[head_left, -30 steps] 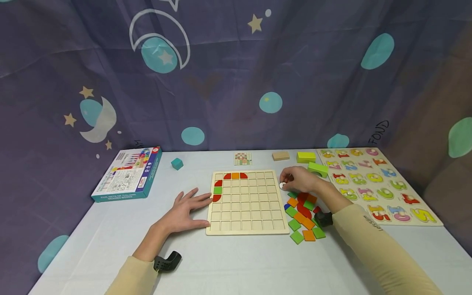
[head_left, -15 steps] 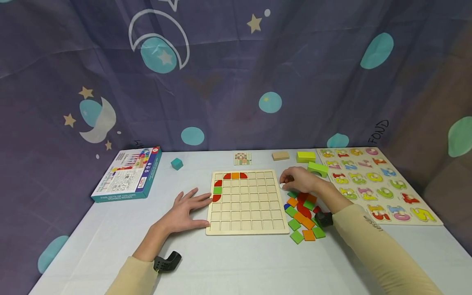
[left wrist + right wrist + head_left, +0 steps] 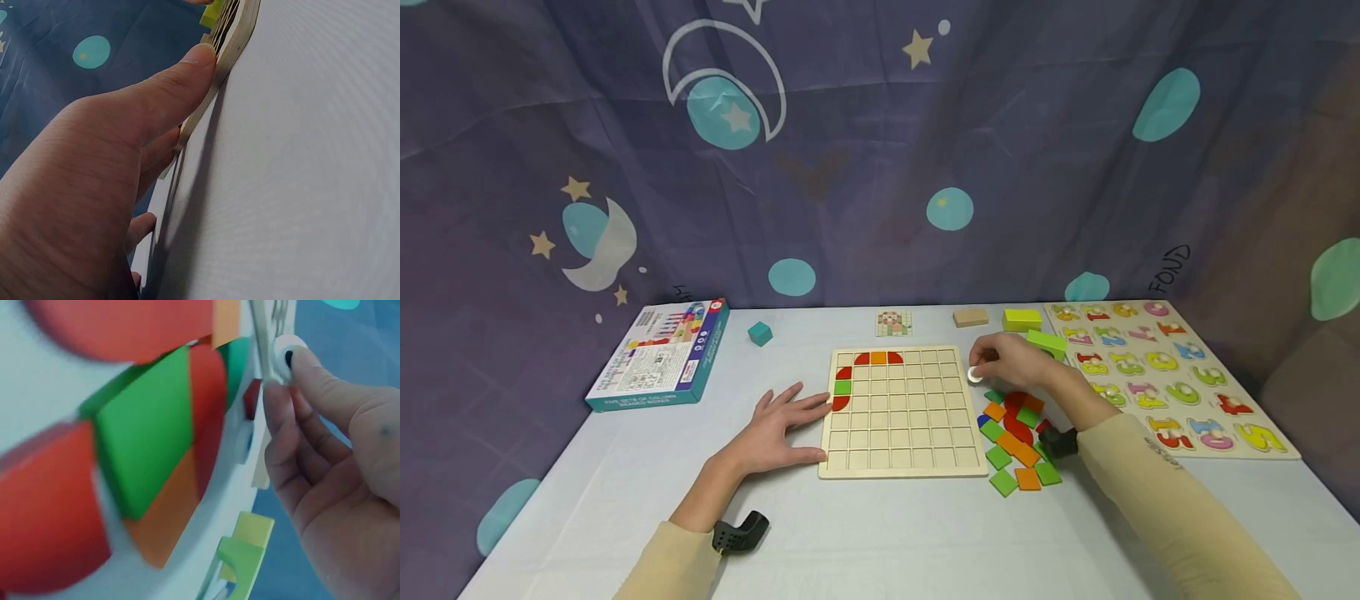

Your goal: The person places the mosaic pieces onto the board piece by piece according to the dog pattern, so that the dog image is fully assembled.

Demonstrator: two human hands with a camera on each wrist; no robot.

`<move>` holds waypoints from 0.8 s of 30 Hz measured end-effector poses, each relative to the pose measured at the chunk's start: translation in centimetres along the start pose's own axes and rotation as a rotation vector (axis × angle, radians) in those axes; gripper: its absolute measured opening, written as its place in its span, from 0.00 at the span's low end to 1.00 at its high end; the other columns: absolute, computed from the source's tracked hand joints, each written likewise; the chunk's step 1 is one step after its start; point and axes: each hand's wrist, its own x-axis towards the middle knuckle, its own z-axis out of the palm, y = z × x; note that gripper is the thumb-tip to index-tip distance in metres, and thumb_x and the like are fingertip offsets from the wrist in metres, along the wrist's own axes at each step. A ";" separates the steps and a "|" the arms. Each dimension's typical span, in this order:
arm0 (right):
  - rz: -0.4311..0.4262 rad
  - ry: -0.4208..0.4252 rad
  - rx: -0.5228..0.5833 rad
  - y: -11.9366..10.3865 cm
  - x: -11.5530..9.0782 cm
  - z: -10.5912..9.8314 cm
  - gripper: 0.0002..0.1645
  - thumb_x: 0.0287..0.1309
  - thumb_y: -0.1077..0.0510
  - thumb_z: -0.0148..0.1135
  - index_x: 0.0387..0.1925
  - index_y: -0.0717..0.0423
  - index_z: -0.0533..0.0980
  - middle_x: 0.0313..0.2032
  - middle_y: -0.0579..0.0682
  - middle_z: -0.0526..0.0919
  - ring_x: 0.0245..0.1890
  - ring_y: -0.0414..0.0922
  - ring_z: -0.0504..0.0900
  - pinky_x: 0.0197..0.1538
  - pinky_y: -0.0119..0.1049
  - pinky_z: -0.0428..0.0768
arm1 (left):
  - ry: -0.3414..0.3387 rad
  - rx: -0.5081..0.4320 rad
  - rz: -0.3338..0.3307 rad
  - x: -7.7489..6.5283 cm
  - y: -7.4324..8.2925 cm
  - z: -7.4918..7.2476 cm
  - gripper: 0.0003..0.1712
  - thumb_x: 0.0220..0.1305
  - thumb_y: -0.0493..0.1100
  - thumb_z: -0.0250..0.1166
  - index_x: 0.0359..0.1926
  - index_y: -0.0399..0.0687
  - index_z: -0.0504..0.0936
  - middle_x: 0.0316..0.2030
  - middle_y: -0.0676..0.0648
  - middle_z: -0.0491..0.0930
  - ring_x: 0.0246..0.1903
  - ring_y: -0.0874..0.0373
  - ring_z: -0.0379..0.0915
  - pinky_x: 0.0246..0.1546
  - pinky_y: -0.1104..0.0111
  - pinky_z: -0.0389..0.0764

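A square wooden grid board lies on the white table, with red, orange and green pieces set along its upper left cells. My left hand rests spread at the board's left edge; in the left wrist view the thumb touches the rim. Just off the board's upper right edge, my right hand pinches a small round white disc between thumb and fingers. The right wrist view shows a black spot on that white disc. Below this hand lies a pile of loose tiles, red, green, orange and blue.
A small pattern card lies behind the board. To its right are a wooden block, a yellow block and a green arch block. A number puzzle board lies right; a box and teal cube lie left.
My right hand has lifted slightly with the white disc, which now shows more clearly between the fingers. The left hand and the board have stayed in place.
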 end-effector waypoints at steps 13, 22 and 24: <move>-0.118 0.010 0.130 -3.3 2.8 1.6 0.05 0.63 0.63 0.68 0.37 0.62 0.79 0.32 0.51 0.80 0.29 0.46 0.75 0.33 0.36 0.75 | -0.009 -0.018 -0.009 0.0 0.1 -0.1 0.46 0.53 0.66 0.74 0.70 0.51 0.75 0.72 0.52 0.67 0.76 0.37 0.43 0.68 0.33 0.34; -0.182 -0.033 0.149 -6.2 5.3 3.6 0.03 0.66 0.65 0.64 0.40 0.61 0.81 0.37 0.51 0.82 0.34 0.46 0.78 0.40 0.39 0.77 | -0.001 -0.017 -0.009 0.1 -0.2 0.1 0.47 0.53 0.67 0.74 0.70 0.53 0.75 0.72 0.55 0.66 0.76 0.39 0.42 0.68 0.34 0.34; -0.183 -0.041 0.146 -6.6 6.0 4.3 0.03 0.67 0.64 0.64 0.40 0.60 0.81 0.37 0.50 0.83 0.35 0.46 0.78 0.40 0.39 0.77 | -0.002 -0.019 -0.011 0.0 -0.3 0.1 0.47 0.53 0.67 0.74 0.69 0.53 0.75 0.72 0.55 0.66 0.76 0.39 0.42 0.68 0.34 0.34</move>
